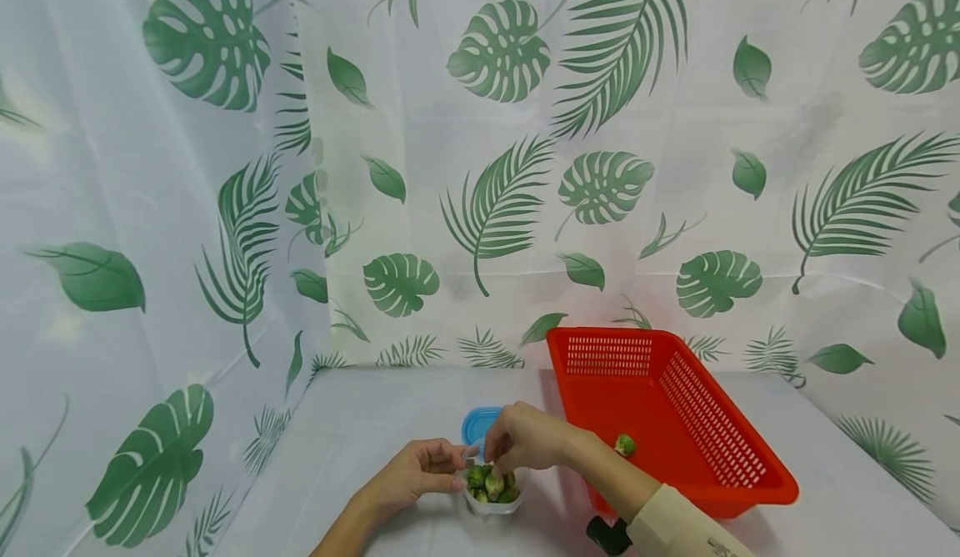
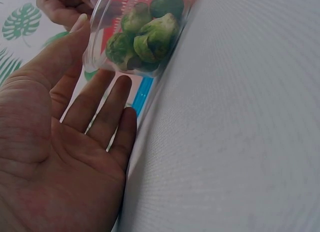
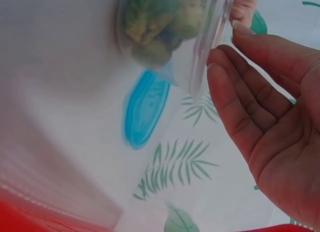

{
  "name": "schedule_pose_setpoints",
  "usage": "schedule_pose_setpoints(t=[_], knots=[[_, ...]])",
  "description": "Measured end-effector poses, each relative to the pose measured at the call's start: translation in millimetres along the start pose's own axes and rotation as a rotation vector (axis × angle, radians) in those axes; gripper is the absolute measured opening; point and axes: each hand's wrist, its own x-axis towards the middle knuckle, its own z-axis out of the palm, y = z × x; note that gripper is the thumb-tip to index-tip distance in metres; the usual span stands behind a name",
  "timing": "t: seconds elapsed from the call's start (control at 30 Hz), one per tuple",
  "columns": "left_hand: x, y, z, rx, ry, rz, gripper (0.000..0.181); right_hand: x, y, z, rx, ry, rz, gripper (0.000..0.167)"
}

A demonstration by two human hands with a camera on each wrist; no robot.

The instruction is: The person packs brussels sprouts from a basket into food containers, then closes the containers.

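A small clear plastic container (image 1: 491,508) on the table holds several Brussels sprouts (image 1: 493,484); they also show through its wall in the left wrist view (image 2: 155,39). My left hand (image 1: 420,474) is at the container's left side, fingers extended and lightly bent, with the thumb near the rim. Over the container's opening, my right hand (image 1: 528,439) points its fingers down. In the right wrist view, the thumb and fingers of that hand (image 3: 272,102) are beside the rim, and no sprout shows between them. A blue lid (image 1: 478,424) lies just behind the container.
A large red plastic basket (image 1: 738,440) with perforated sides stands to the right, beyond my right forearm. One Brussels sprout (image 1: 625,445) is inside it, near the left side. A white leaf-patterned curtain (image 1: 420,207) hangs behind the white table (image 1: 360,424).
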Motion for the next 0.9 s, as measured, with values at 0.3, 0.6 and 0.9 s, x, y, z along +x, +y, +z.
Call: schedule_pose_setpoints(t=[0.3, 0.6, 0.9], knots=[[0.6, -0.9, -0.1, -0.014, -0.023, 0.016, 0.023, -0.5, -0.9, -8.0, 0.031, 0.017, -0.012, 0.014], [0.9, -0.7, -0.5, -0.024, -0.036, 0.024, 0.021, -0.8, -2.1, -12.6, 0.029, 0.032, -0.029, 0.014], [-0.9, -0.5, -0.3, 0.001, -0.006, 0.004, 0.021, -3.4, -3.4, -22.3, 0.000, 0.099, -0.043, 0.016]])
